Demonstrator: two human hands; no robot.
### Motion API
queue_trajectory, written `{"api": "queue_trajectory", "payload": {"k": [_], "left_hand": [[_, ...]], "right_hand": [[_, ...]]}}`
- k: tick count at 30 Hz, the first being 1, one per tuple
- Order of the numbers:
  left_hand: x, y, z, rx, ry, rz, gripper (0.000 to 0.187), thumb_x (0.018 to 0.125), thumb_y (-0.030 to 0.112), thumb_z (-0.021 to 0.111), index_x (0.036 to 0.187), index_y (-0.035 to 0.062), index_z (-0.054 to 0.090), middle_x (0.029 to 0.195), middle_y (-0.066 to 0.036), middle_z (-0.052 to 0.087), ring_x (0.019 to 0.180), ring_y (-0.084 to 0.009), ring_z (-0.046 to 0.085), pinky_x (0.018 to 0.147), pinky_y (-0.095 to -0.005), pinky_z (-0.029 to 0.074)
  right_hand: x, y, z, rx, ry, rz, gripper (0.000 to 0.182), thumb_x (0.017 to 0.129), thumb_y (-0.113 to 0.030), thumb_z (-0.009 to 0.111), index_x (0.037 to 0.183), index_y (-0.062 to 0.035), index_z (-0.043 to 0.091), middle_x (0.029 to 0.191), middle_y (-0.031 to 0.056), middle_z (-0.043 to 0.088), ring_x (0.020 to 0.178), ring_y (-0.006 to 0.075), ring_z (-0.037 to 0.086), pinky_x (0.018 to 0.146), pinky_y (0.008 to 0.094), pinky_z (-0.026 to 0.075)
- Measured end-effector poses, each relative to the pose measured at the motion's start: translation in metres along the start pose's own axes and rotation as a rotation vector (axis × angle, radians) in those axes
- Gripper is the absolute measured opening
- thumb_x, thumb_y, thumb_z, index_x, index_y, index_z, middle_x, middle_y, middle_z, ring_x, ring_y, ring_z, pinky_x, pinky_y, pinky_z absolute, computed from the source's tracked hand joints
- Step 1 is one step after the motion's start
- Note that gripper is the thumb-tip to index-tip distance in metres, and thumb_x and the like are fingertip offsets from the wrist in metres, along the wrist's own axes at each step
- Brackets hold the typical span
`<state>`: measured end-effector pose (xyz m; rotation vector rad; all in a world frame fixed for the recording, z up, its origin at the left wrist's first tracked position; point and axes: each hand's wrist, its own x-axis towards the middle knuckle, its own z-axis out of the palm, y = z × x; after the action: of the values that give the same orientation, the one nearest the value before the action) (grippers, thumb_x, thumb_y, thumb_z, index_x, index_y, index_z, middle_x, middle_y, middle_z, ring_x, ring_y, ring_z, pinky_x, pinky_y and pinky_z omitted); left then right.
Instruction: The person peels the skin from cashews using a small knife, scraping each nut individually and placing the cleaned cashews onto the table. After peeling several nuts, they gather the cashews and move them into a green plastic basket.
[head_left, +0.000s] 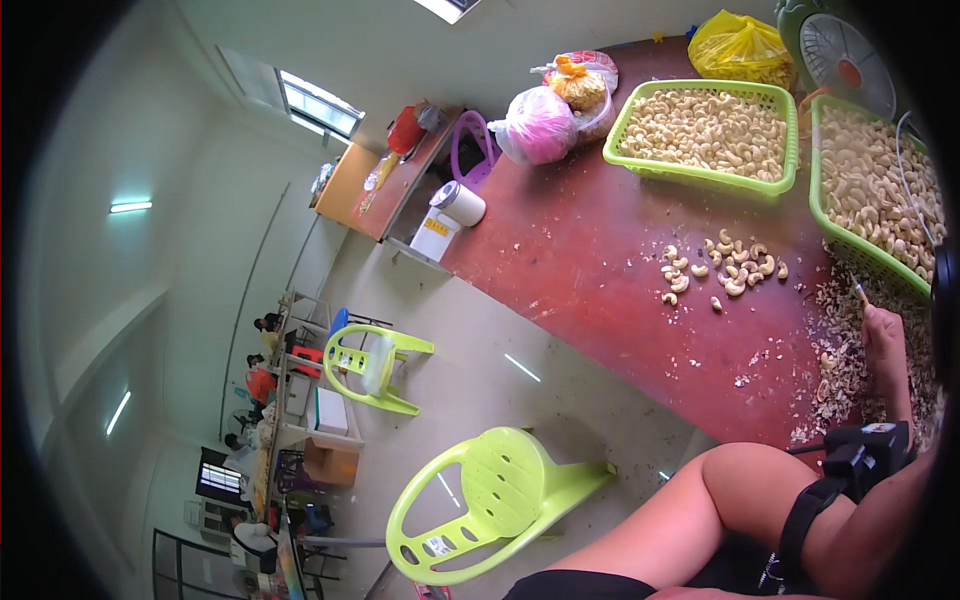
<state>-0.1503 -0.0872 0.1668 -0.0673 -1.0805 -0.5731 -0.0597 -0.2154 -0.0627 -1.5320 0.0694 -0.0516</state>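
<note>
My left hand [884, 340] is closed around a thin, pale-tipped tool [860, 291], perhaps a small knife, held over the red table. A black device [868, 448] is strapped to the arm below this hand and covers part of it. Beside the fingers lies a heap of cashew skin flakes [835, 375]. Several loose cashews [738, 268] are spread on the tabletop just past the heap. A green basket of cashews [828, 215] stands close to the hand. I cannot see my right hand; the right edge is dark, with a black object there.
A second green basket [690, 180] of cashews, a yellow bag [742, 50], tied bags [540, 125] and a fan [848, 68] stand along the far side. A white canister [458, 204] is by the table corner. Green chairs [500, 490] occupy the floor; people sit at distant tables.
</note>
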Motion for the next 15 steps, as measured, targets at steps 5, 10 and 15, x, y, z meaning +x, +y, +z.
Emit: {"api": "queue_trajectory", "payload": {"k": [5,10,15], "left_hand": [[-0.004,-0.003,-0.002,0.017,0.022,0.002,0.032,0.087,0.029,0.040,0.098,-0.0003,0.047,0.092,-0.010,0.044,0.075,-0.0130,0.050,0.065,-0.0239,0.043],[-0.005,-0.004,-0.003,0.039,0.055,0.032,0.031,0.087,0.027,0.040,0.100,-0.0004,0.046,0.094,-0.010,0.042,0.074,-0.0125,0.049,0.065,-0.0236,0.043],[-0.007,0.015,-0.011,0.200,0.209,0.091,0.030,0.087,0.025,0.041,0.103,-0.0005,0.044,0.095,-0.010,0.040,0.074,-0.0120,0.048,0.064,-0.0233,0.043]], "right_hand": [[-0.034,-0.047,0.042,0.045,0.042,-0.031,0.030,0.086,-0.033,0.042,0.075,-0.0044,0.043,0.069,0.0026,0.039,0.064,0.0075,0.033,0.055,0.0220,0.025],[-0.102,-0.165,0.109,-0.242,0.284,-0.247,0.039,0.088,-0.031,0.034,0.103,0.0025,0.046,0.099,0.0147,0.049,0.096,0.0146,0.045,0.080,0.0240,0.036],[-0.116,-0.198,0.107,0.305,0.122,-0.185,0.041,0.088,-0.024,0.030,0.119,0.0033,0.027,0.119,0.0134,0.032,0.113,0.0166,0.028,0.097,0.0269,0.021]]}}
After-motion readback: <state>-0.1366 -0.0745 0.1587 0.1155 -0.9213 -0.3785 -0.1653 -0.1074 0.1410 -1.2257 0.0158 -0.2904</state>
